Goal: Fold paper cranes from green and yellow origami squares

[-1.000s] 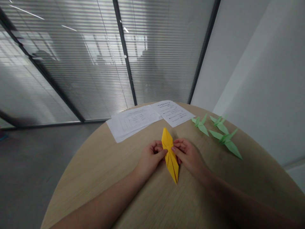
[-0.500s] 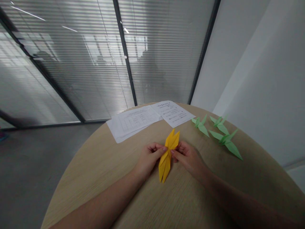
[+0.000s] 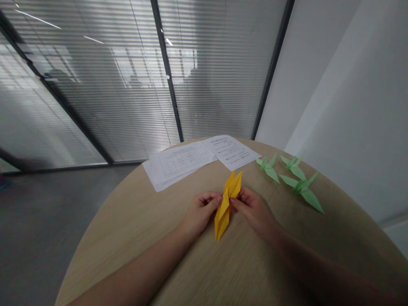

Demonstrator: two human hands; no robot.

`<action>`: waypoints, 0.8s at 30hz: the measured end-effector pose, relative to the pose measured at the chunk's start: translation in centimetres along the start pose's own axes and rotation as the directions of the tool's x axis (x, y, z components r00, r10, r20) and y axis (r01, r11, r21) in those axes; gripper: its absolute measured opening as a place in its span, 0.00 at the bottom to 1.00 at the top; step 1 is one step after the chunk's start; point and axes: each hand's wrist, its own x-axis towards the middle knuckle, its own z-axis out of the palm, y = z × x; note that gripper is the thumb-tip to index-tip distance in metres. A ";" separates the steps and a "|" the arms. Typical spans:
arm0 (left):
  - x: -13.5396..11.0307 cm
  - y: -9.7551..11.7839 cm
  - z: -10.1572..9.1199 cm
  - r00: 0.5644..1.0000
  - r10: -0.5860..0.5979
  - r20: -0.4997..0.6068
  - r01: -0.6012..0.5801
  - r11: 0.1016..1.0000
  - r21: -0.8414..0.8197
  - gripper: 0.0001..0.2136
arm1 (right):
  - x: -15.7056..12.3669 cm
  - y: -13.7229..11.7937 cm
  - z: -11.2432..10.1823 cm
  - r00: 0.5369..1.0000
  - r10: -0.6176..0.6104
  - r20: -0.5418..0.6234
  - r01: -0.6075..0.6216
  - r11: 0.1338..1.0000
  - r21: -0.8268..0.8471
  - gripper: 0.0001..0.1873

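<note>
A folded yellow origami paper (image 3: 223, 212) is held between my two hands over the wooden table. Its far end splits into two points, and its near end narrows toward me. My left hand (image 3: 200, 212) pinches the middle of it from the left, thumb on top. From the right, my right hand (image 3: 253, 209) grips it at about the same height, with the fingers partly hidden behind the paper. Three light green origami cranes lie to the right of my right hand: a larger one (image 3: 302, 189), a small one (image 3: 268, 167) and another (image 3: 293, 166).
Printed sheets lie toward the far edge of the round table (image 3: 127, 238): a stack (image 3: 178, 163) on the left and a single sheet (image 3: 234, 151) beside it. Beyond stands a glass partition with blinds (image 3: 137, 110). A white wall (image 3: 350, 106) rises on the right.
The near end of the yellow paper has come closer together and shifted slightly right. A raised fold now stands at its middle. Both hands keep nearly the same place.
</note>
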 end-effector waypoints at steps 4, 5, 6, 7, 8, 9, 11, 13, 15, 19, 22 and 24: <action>0.1 -0.3 -0.1 0.999 0.030 -0.023 -0.029 0.998 0.055 0.16 | 0.1 -0.1 0.0 1.000 0.006 -0.009 -0.007 1.000 -0.005 0.13; 0.1 -0.2 -0.2 0.999 0.035 -0.028 -0.033 0.997 0.066 0.16 | 0.1 -0.1 0.0 1.000 0.011 -0.005 -0.011 1.000 -0.002 0.13; 0.1 -0.2 -0.2 0.999 0.034 -0.033 -0.032 0.997 0.074 0.15 | 0.0 -0.2 0.0 1.000 0.014 -0.003 -0.014 1.000 -0.001 0.13; 0.1 -0.1 -0.2 0.999 0.032 -0.037 -0.029 0.997 0.077 0.15 | 0.0 -0.3 0.0 1.000 0.016 -0.001 -0.016 1.000 -0.002 0.13; 0.0 -0.1 -0.1 0.999 0.025 -0.040 -0.022 0.997 0.076 0.15 | 0.0 -0.4 0.1 1.000 0.015 -0.001 -0.015 1.000 -0.004 0.13; 0.0 0.0 -0.1 0.999 0.017 -0.044 -0.014 0.997 0.070 0.15 | 0.0 -0.4 0.1 1.000 0.015 -0.004 -0.015 1.000 -0.007 0.14; -0.1 0.0 0.0 0.999 0.000 -0.045 0.003 0.999 0.047 0.16 | 0.0 -0.4 0.2 1.000 0.018 -0.009 -0.018 1.000 -0.010 0.14; -0.2 0.0 0.1 0.999 -0.018 -0.040 0.019 1.000 0.013 0.17 | 0.0 -0.3 0.2 1.000 0.024 -0.004 -0.024 1.000 -0.004 0.14; -0.1 -0.1 0.2 0.999 -0.032 -0.038 0.032 0.999 -0.007 0.18 | 0.0 -0.2 0.2 1.000 0.024 0.006 -0.024 1.000 0.008 0.14; 0.1 -0.2 0.1 0.998 -0.042 -0.045 0.041 0.999 -0.025 0.17 | 0.0 -0.1 0.1 1.000 0.007 -0.016 -0.008 1.000 -0.023 0.13; 0.1 -0.2 0.1 0.999 -0.038 -0.022 0.037 0.999 -0.010 0.17 | 0.0 0.0 0.1 0.999 0.006 -0.038 -0.007 0.999 -0.034 0.13; 0.0 0.0 0.2 1.000 -0.030 0.003 0.030 0.999 0.027 0.17 | 0.0 0.0 0.1 0.999 0.009 -0.051 -0.010 1.000 -0.022 0.13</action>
